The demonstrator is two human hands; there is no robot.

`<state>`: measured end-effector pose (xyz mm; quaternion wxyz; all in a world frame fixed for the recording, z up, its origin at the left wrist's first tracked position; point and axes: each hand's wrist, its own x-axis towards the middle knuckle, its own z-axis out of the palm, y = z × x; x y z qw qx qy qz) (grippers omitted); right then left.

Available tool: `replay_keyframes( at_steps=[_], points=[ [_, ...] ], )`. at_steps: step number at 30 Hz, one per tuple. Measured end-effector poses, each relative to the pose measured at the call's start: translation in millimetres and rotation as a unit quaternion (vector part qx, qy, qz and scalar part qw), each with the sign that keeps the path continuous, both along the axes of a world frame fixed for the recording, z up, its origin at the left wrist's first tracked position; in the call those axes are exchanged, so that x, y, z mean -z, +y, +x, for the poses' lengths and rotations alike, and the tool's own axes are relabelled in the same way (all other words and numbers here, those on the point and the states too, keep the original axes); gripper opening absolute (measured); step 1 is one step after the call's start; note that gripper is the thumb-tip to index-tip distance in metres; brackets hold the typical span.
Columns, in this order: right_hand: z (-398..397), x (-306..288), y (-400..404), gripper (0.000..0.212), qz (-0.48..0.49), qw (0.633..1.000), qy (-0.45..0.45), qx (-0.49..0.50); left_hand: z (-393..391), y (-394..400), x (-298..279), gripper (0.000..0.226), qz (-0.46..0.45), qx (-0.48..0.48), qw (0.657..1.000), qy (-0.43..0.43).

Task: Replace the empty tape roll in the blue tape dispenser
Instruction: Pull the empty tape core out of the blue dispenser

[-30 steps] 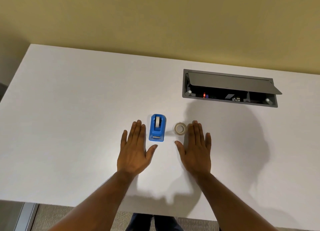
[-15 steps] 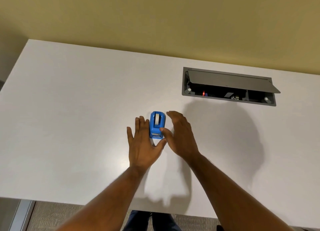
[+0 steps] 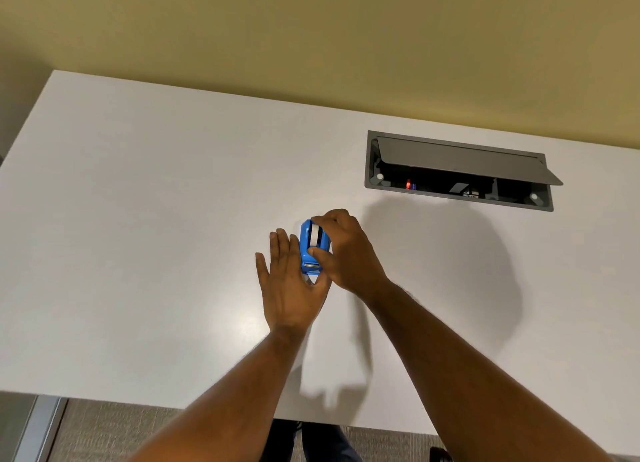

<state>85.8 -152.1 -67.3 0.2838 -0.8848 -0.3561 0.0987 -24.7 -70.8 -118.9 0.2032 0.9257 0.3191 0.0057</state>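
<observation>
1. Since the earlier frame, my right hand (image 3: 349,254) has closed over the dispenser (image 3: 312,248), fingers holding its top and side.
2. My left hand (image 3: 289,281) lies flat, fingers spread, against its left side.
3. The dispenser stands mid-bench (image 3: 138,219).

Both forearms reach forward, the left hand (image 3: 289,281) flat with fingers extended, the right hand (image 3: 346,250) curled, thumb and fingers pinching.
</observation>
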Motion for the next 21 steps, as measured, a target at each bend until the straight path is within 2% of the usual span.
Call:
replay_keyframes(
  at_steps=[7, 15, 21],
  points=[
    [-2.0, -10.2, 4.9, 0.042, 0.004, 1.000, -0.027, 0.003, -0.6, 0.1, -1.0, 0.095, 0.039, 0.017, 0.998, 0.049],
    [-3.9, -19.4, 9.2, 0.045, 0.016, 0.998, -0.053, 0.001, -0.7, 0.2, -1.6, 0.098, 0.057, 0.017, 0.997, 0.050],
    [-4.1, -27.0, 14.8, 0.042, 0.048, 0.998, -0.014, 0.032, -1.3, 0.8, -1.0, 0.101, 0.047, 0.021, 0.996, 0.068]
  ],
)
